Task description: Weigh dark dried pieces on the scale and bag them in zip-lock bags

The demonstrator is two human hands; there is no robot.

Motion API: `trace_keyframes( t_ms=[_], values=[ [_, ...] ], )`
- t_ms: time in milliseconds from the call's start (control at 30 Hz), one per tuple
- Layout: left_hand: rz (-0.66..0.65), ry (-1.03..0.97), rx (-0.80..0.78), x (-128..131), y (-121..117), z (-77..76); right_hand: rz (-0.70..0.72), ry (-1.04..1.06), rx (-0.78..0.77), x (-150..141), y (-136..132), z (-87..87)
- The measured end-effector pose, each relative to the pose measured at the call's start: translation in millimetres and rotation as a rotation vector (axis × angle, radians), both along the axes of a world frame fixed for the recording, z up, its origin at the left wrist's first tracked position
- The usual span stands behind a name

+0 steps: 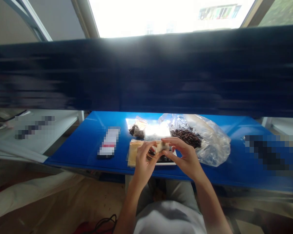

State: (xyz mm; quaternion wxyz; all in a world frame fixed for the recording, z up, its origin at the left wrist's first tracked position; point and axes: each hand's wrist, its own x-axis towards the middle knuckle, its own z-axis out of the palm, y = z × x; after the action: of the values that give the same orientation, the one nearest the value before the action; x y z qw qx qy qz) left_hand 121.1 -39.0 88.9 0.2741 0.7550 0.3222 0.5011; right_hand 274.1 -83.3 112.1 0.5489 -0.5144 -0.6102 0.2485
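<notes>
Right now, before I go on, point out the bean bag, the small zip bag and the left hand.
Bean bag (187,137): head view, on the dark beans inside the clear plastic.
Zip bag (136,131): head view, on its dark contents.
Left hand (144,164): head view, on the back of the hand.

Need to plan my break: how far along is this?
Done: a small zip bag of dark pieces looks filled. In hand: the left hand and right hand pinch a small tan packet. Left: the large clear bag of dark beans holds plenty.
</notes>
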Motion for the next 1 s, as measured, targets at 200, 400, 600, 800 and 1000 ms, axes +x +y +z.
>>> trace_keyframes(
  t_ms=[200,400,600,800,1000],
  values=[
    [-0.112,0.037,-0.014,1.3,1.6,2.0,-0.01,-0.049,0.017,1.3,1.6,-0.1],
    [-0.043,-0.032,0.019,3.4,1.8,-0.9,-0.017,0.002,0.03,-2.3,3.2,1.0],
    [-0.003,-0.067,0.048,4.8,1.0,-1.4,-0.011,0.001,0.026,-1.3,2.7,3.3],
    [0.037,-0.101,0.011,9.2,-0.5,-2.3,-0.053,-0.05,0.028,-0.9,2.1,4.5],
    [0.045,-0.126,-0.043,12.8,-2.3,-8.1,-0.041,-0.041,0.041,3.5,-0.2,4.5]
  ],
)
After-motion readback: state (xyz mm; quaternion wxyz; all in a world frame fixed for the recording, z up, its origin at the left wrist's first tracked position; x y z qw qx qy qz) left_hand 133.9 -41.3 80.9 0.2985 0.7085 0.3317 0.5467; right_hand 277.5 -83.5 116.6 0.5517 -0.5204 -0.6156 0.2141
